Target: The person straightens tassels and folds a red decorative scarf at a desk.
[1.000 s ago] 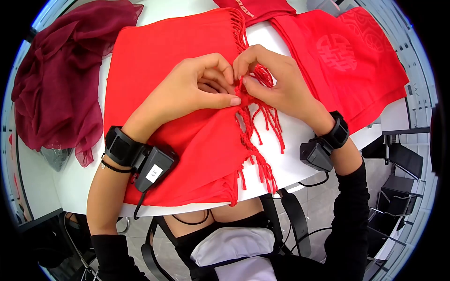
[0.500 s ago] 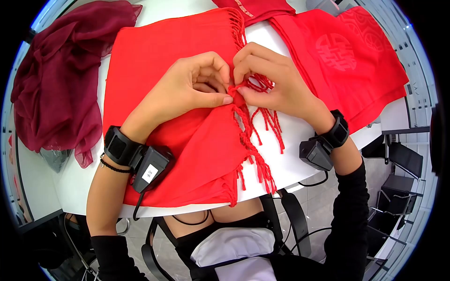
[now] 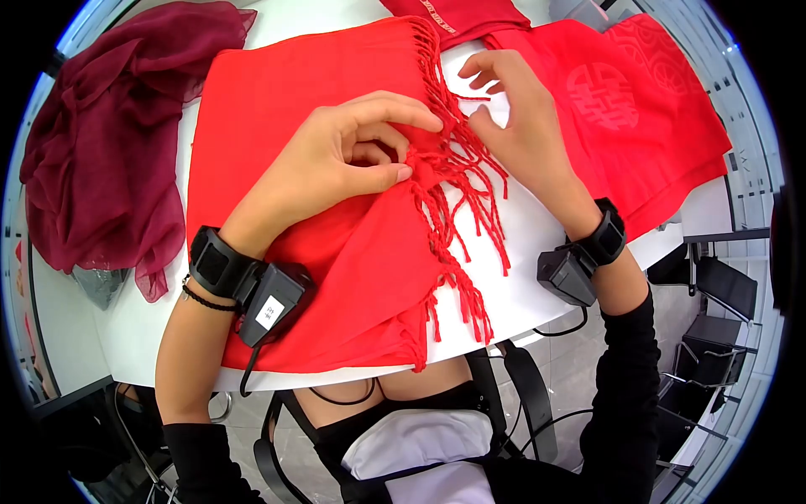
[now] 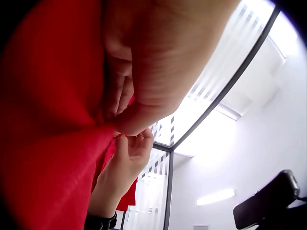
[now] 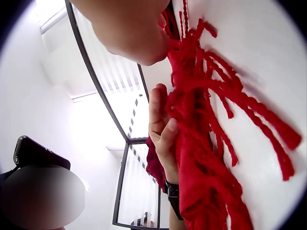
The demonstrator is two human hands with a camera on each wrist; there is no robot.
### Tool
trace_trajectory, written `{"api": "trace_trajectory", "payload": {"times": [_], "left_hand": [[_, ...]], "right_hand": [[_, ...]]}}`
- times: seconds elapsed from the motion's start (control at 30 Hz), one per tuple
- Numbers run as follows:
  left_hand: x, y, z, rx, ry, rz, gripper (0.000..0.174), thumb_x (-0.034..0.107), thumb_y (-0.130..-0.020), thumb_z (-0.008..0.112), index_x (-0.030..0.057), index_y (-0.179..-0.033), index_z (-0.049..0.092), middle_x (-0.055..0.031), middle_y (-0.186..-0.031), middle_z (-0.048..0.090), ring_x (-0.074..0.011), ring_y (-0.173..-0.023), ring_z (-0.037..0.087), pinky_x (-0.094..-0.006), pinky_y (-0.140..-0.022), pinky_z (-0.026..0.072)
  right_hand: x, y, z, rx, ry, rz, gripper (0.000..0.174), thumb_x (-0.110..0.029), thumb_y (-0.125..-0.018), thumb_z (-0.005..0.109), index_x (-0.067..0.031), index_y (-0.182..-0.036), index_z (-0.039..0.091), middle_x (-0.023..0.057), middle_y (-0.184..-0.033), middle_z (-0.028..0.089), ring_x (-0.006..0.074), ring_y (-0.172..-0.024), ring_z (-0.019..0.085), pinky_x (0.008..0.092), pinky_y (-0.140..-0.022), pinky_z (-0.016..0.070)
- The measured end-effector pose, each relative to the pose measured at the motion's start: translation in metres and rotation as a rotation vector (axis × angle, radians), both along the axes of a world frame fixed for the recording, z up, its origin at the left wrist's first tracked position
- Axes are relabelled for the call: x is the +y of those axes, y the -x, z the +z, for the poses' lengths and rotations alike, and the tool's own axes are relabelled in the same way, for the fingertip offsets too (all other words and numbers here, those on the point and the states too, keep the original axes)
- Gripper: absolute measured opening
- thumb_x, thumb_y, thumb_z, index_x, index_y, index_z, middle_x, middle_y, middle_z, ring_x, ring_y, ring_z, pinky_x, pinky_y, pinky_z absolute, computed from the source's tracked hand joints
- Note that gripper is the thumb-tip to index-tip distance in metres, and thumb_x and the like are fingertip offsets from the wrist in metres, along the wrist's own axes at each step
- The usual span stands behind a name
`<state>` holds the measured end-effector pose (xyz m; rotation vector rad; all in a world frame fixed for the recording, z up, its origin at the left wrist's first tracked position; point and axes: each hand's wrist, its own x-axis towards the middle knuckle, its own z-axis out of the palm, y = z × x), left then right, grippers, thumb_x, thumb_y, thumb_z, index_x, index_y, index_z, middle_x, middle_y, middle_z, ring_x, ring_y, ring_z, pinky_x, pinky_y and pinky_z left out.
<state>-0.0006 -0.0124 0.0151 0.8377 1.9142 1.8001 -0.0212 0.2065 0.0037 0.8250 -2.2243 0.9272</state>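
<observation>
A bright red cloth [image 3: 311, 92] with twisted fringe [image 3: 483, 189] along its right edge lies on the white table. The left hand [image 3: 348, 160] pinches the cloth's fringed edge between thumb and curled fingers, its index finger stretched over the fringe; the left wrist view shows the cloth [image 4: 53, 120] gathered at the thumb tip. The right hand [image 3: 525, 126] is raised just right of the fringe, thumb and fingers apart, with nothing seen between them. In the right wrist view, strands [image 5: 259, 115] spread over the white surface, the left hand [image 5: 165, 129] behind them.
A dark red sheer cloth [image 3: 109, 143] lies at the left, over a clear plastic bag [image 3: 99, 284]. Red cloth with a round pattern [image 3: 655, 109] lies at the right, and a folded red piece [image 3: 466, 17] at the far edge. Black chairs [image 3: 726, 286] stand beyond the table.
The right hand has let go of the fringe and moved up and right, its fingers spreading. The left index finger has straightened out over the fringe; strands now fan rightward.
</observation>
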Motion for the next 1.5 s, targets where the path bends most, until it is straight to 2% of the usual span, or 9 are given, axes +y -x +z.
{"api": "trace_trajectory", "payload": {"times": [0.07,0.17,0.27,0.4,0.5,0.6,0.7,1.13,1.5], "left_hand": [[0.000,0.000,-0.002,0.026,-0.009,-0.010,0.036,-0.009,-0.075,0.060,-0.0004,-0.110,0.056,-0.0054,-0.117,0.049,-0.0088,-0.085,0.052,-0.0225,-0.078,0.0460],[0.000,0.000,-0.006,0.050,-0.060,-0.006,0.035,-0.010,-0.075,0.061,0.0001,-0.108,0.055,-0.0047,-0.115,0.048,-0.0092,-0.086,0.052,-0.0229,-0.080,0.0457],[-0.001,0.001,-0.010,0.022,-0.112,0.000,0.034,-0.009,-0.075,0.062,0.0009,-0.106,0.053,-0.0041,-0.111,0.049,-0.0096,-0.087,0.054,-0.0236,-0.081,0.0458],[-0.001,0.002,-0.009,0.015,-0.108,0.008,0.032,-0.008,-0.076,0.063,0.0017,-0.104,0.052,-0.0041,-0.109,0.049,-0.0098,-0.088,0.055,-0.0240,-0.081,0.0460],[-0.001,0.003,-0.010,0.016,-0.116,0.004,0.031,-0.007,-0.076,0.064,0.0020,-0.104,0.052,-0.0039,-0.108,0.049,-0.0098,-0.089,0.055,-0.0239,-0.081,0.0461],[-0.001,0.003,-0.011,-0.002,-0.123,0.009,0.030,-0.007,-0.076,0.064,0.0026,-0.102,0.052,-0.0034,-0.107,0.049,-0.0100,-0.091,0.055,-0.0238,-0.082,0.0461],[-0.001,0.003,-0.010,-0.036,-0.110,0.016,0.027,-0.006,-0.077,0.063,0.0031,-0.100,0.052,-0.0031,-0.106,0.050,-0.0105,-0.092,0.055,-0.0238,-0.083,0.0462],[0.000,0.002,-0.011,0.055,-0.017,0.100,0.013,-0.004,-0.077,0.065,0.0013,-0.086,0.057,-0.0034,-0.102,0.052,-0.0114,-0.091,0.057,-0.0251,-0.082,0.0497],[0.001,0.005,-0.014,0.109,0.019,0.118,0.010,-0.006,-0.077,0.064,-0.0019,-0.084,0.059,-0.0045,-0.100,0.053,-0.0123,-0.089,0.059,-0.0243,-0.080,0.0510]], "right_hand": [[0.000,-0.001,0.006,0.010,0.036,0.001,0.016,0.000,-0.072,0.060,-0.0024,-0.087,0.055,0.0047,-0.074,0.055,0.0171,-0.063,0.056,0.0268,-0.060,0.0462],[-0.006,-0.012,0.011,-0.287,0.129,0.188,0.012,-0.001,-0.072,0.062,-0.0022,-0.083,0.056,0.0036,-0.073,0.058,0.0153,-0.064,0.057,0.0254,-0.061,0.0467],[-0.010,-0.021,0.019,-0.364,0.038,0.340,0.011,-0.002,-0.072,0.064,-0.0026,-0.080,0.058,0.0039,-0.072,0.060,0.0140,-0.064,0.058,0.0243,-0.060,0.0468],[-0.008,-0.018,0.016,-0.252,-0.037,0.369,0.014,-0.003,-0.070,0.067,-0.0034,-0.080,0.058,0.0051,-0.073,0.060,0.0154,-0.062,0.058,0.0243,-0.057,0.0469],[-0.008,-0.019,0.018,-0.265,-0.084,0.374,0.013,0.004,-0.070,0.065,-0.0005,-0.081,0.060,0.0053,-0.078,0.061,0.0137,-0.067,0.059,0.0230,-0.059,0.0475],[-0.007,-0.020,0.019,-0.253,-0.112,0.371,0.015,0.004,-0.070,0.066,-0.0008,-0.084,0.063,0.0063,-0.081,0.063,0.0148,-0.069,0.061,0.0229,-0.060,0.0483],[-0.010,-0.019,0.015,-0.154,-0.075,0.369,0.012,-0.003,-0.069,0.067,-0.0047,-0.080,0.063,0.0047,-0.074,0.060,0.0174,-0.065,0.058,0.0252,-0.057,0.0468],[-0.011,-0.023,0.013,-0.331,-0.052,0.299,0.009,-0.007,-0.070,0.069,-0.0031,-0.076,0.063,0.0060,-0.068,0.062,0.0165,-0.060,0.060,0.0247,-0.055,0.0479],[-0.014,-0.022,0.008,-0.352,-0.046,0.280,0.008,-0.005,-0.068,0.068,-0.0031,-0.073,0.062,0.0062,-0.065,0.061,0.0155,-0.056,0.060,0.0241,-0.052,0.0471]]}}
